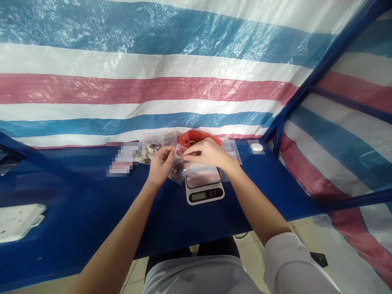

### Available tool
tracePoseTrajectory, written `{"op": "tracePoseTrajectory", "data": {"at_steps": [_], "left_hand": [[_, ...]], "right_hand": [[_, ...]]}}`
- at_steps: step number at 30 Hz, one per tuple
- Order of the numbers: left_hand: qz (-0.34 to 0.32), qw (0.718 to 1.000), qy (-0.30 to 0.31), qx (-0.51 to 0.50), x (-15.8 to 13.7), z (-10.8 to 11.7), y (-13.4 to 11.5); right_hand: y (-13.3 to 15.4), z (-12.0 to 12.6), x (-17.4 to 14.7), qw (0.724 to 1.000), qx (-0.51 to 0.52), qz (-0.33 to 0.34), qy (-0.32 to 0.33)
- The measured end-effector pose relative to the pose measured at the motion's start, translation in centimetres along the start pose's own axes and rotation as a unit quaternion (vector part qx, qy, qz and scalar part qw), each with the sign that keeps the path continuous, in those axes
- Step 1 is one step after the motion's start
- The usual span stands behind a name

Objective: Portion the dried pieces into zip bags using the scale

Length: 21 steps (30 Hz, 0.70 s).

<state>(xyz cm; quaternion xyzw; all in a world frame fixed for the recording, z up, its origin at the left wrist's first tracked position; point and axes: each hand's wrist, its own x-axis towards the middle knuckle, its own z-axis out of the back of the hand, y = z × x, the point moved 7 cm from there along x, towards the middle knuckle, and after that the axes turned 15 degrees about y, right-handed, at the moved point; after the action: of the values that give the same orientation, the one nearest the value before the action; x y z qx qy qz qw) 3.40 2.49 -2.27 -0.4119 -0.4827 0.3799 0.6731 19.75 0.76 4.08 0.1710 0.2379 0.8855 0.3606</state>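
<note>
Between my two hands hangs a small clear plastic bag [178, 171] with dark pieces in its lower part. My left hand [162, 162] pinches its upper left edge, and my right hand [206, 153] pinches the top on the other side. The bag is just left of a white digital kitchen scale [204, 185], partly over its left edge. My right hand is above the back of the scale's plate. Behind my left hand sits a larger clear bag [146, 150] filled with pale and dark pieces that look like dried mushroom.
A red plastic bag [196, 136] lies behind the scale, with clear empty bags [232, 151] to its right. A white mouse-like object [256, 147] is at the back right, a white power strip [21, 222] at the left. Striped sheeting [147, 87] walls the blue table [92, 196].
</note>
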Motion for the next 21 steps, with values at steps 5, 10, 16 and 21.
{"op": "tracePoseTrajectory", "data": {"at_steps": [5, 10, 16, 21], "left_hand": [[0.003, 1.000, -0.017, 0.023, 0.3, 0.2, 0.3], [0.025, 0.999, -0.002, 0.042, -0.2, 0.1, 0.7], [0.009, 0.982, 0.107, 0.152, -1.0, -2.6, 0.0], [-0.007, 0.983, 0.076, 0.168, -0.3, -3.3, -0.2]], "right_hand": [[-0.6, -0.1, -0.1, 0.999, 0.039, -0.004, -0.008], [-2.0, 0.2, -0.5, 0.996, 0.077, -0.006, -0.055], [-3.1, -0.5, -0.1, 0.994, 0.095, -0.025, -0.052], [-3.0, -0.6, 0.1, 0.992, 0.115, -0.003, -0.043]]}}
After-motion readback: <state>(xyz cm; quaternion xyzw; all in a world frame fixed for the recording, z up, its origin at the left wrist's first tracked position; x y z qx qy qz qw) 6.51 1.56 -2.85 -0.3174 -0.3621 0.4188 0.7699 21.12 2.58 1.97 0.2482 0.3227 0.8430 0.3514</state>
